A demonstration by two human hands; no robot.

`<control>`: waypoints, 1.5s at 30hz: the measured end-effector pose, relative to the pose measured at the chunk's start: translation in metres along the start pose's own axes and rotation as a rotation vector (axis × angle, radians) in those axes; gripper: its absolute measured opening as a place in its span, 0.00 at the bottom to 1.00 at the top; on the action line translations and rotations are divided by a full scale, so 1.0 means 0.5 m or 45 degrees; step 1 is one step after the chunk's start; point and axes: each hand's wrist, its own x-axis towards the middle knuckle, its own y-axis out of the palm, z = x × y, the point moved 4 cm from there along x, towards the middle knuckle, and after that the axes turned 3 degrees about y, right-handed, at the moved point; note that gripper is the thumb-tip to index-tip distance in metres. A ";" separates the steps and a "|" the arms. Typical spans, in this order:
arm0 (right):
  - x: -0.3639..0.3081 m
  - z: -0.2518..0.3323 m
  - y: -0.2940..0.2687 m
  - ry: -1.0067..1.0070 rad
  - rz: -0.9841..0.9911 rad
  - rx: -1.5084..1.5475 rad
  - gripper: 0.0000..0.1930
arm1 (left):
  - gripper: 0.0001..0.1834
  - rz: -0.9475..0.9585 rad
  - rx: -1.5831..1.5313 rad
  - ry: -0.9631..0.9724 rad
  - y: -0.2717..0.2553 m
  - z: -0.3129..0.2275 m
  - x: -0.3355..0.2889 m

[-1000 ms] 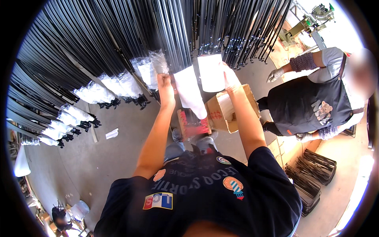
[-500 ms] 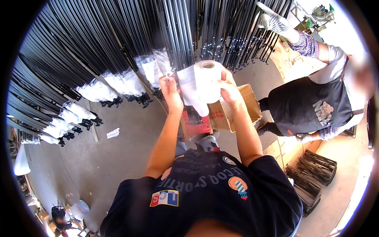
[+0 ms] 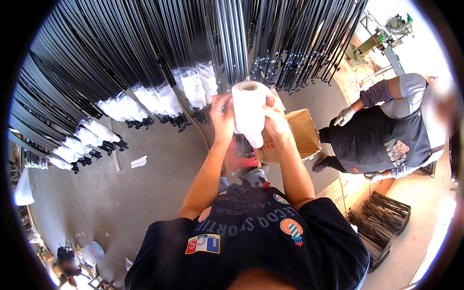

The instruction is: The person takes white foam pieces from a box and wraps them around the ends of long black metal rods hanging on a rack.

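Note:
A roll of white plastic film (image 3: 249, 108) stands nearly upright between my hands, its hollow core facing up and a loose flap hanging below. My right hand (image 3: 275, 120) grips its right side. Curled fingers of my left hand (image 3: 223, 120) press at its left edge; their tips are partly hidden. Just beyond hang long black rods (image 3: 231, 43) in dense rows. To the left, clear plastic bags (image 3: 194, 89) with white inside cover the lower ends of several bundles.
An open cardboard box (image 3: 302, 133) stands on the floor right of my hands, beside a red box (image 3: 239, 157). A co-worker in a dark apron (image 3: 372, 133) stands at the right. Black rod bundles (image 3: 382, 217) lie lower right. A white scrap (image 3: 138, 162) lies on the floor.
My left hand has left the bagged bundle and come right to the roll. The roll has shifted slightly down and left. The co-worker's raised gloved hand has dropped from the rods.

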 end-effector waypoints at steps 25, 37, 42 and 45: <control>0.068 -0.030 -0.023 -0.046 -0.659 -0.938 0.27 | 0.45 0.187 -0.904 -0.522 -0.004 0.026 -0.040; 0.149 -0.066 -0.111 0.474 0.146 -0.427 0.22 | 0.47 0.350 -0.747 -0.496 -0.015 -0.005 -0.022; 0.157 -0.080 -0.089 0.556 0.233 -0.230 0.07 | 0.45 0.407 -0.721 -0.512 -0.027 -0.018 -0.011; 0.161 -0.088 -0.072 0.558 0.228 -0.162 0.07 | 0.43 0.410 -0.698 -0.462 -0.028 -0.037 -0.005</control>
